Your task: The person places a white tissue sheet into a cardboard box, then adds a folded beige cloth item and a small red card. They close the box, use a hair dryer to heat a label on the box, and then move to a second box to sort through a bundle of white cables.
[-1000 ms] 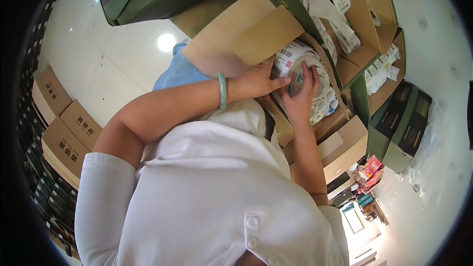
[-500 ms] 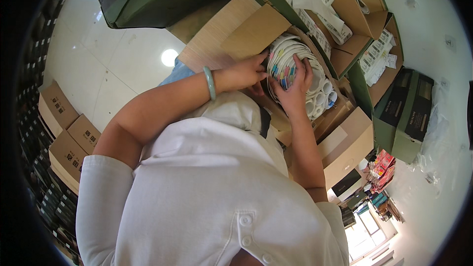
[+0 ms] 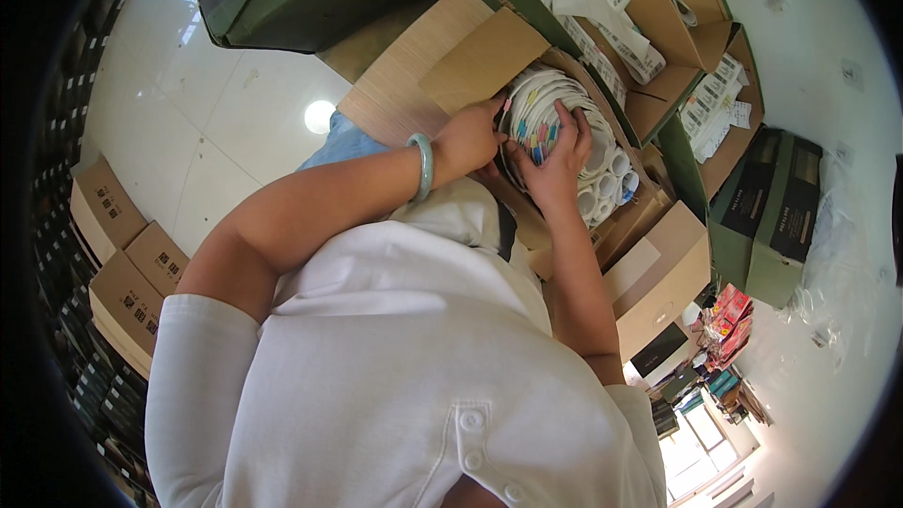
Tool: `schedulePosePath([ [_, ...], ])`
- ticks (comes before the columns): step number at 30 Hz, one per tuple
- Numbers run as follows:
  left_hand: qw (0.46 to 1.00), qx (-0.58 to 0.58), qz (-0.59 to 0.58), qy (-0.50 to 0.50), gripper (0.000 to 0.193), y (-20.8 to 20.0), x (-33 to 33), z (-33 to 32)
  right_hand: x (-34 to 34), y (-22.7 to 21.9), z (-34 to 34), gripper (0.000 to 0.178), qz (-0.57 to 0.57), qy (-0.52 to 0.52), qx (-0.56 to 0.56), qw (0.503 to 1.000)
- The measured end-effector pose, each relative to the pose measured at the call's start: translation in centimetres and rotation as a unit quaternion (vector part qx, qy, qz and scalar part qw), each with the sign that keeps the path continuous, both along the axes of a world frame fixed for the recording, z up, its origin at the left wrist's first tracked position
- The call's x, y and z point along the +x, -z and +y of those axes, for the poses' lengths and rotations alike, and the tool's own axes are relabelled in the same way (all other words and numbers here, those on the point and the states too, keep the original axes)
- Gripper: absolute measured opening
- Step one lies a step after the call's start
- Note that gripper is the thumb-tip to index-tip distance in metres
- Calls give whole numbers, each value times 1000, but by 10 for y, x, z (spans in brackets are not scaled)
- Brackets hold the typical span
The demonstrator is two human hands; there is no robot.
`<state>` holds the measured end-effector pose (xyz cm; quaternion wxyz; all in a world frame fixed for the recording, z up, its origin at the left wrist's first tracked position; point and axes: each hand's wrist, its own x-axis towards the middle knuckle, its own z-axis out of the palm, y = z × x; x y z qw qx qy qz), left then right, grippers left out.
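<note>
White paper, wound into a thick roll [image 3: 557, 92], sits in the cardboard box [image 3: 594, 87] in front of me, its layered end toward my view, with coloured patches [image 3: 538, 136] showing among the layers. Smaller rolls [image 3: 602, 193] crowd just beside it on the right. I have the right hand [image 3: 560, 165] on the roll, fingers spread and bent over its end, thumb pointing toward the other side. The left hand [image 3: 475, 141], below the bracelet [image 3: 423, 167], is at the roll's left edge with its fingers curled; I can't make out whether they pinch the paper or merely touch it.

My reading is that the step in hand is working along the roll's edge with the left while the right steadies it. As I judge it, the next move calls for light pressure, since loose layers could slip out of line, and for care around the flap [image 3: 484, 56] close above the left fingers. Beyond, a green box [image 3: 531, 5] holds loose strips [image 3: 585, 4].
</note>
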<state>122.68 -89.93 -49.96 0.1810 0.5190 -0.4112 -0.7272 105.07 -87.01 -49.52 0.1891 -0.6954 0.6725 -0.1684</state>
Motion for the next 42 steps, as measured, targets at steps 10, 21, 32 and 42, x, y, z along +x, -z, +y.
schedulePosePath([
  [10, 932, -304, -176, 93, 65, 9, 0, 12, -1, 0, 3, 82, -30, 13, 9, 999],
  [21, 960, -226, -158, 46, 38, 15, 1, 13, -9, -3, 5, 79, 17, -46, 16, 999],
  [32, 968, -232, -96, 17, 35, 17, 7, 17, -11, -10, 4, 78, 24, -61, 47, 997],
  [42, 953, -230, -187, 64, 24, 4, -5, 8, -6, -2, 4, 93, -32, -9, 46, 998],
])
